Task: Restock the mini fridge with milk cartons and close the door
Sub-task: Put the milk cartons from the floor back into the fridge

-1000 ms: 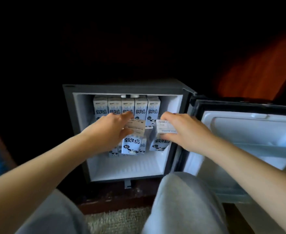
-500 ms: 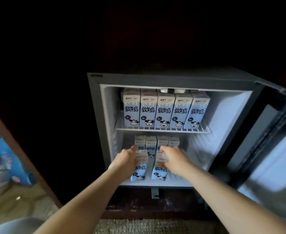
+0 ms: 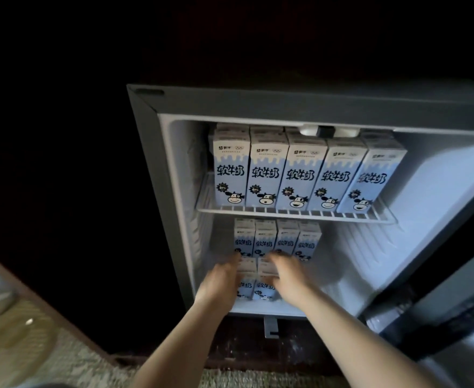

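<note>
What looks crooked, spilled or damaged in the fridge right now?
Nothing spilled or damaged shows. The rightmost carton on the upper wire shelf seems to lean left toward its neighbour, though the wide lens may exaggerate that. The left hand and right hand are blurred at the two front cartons below.

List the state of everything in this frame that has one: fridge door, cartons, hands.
Mini fridge door: open, swung to the right.
Top-shelf cartons: five, standing side by side on the wire shelf.
Back-row cartons: four, standing below the shelf.
Left front carton: standing, left hand on it, grip too blurred to tell.
Right front carton: standing, right hand on it, grip too blurred to tell.
</note>
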Motion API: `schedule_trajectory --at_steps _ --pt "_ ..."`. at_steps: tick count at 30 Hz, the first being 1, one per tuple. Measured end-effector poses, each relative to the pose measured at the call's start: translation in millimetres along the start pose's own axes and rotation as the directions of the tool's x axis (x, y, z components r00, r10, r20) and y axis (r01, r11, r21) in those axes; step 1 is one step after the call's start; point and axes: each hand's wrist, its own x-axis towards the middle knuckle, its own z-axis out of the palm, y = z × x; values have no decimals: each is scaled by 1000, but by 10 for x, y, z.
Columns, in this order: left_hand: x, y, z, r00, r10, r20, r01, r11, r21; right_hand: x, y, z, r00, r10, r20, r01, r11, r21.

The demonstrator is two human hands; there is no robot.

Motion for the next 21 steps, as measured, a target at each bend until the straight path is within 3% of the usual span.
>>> schedule_trajectory --at_steps 7,15,21 --pt "-35 -117 100 998 -34 -53 23 979 -201 -38 135 174 995 61 -84 -30 943 331" --pt "52 -178 269 989 -135 52 143 972 -185 -19 242 392 992 116 -51 -102 969 226" --pt "162 -175 353 992 -120 -28 114 982 -151 47 254 413 985 115 -125 -100 988 122"
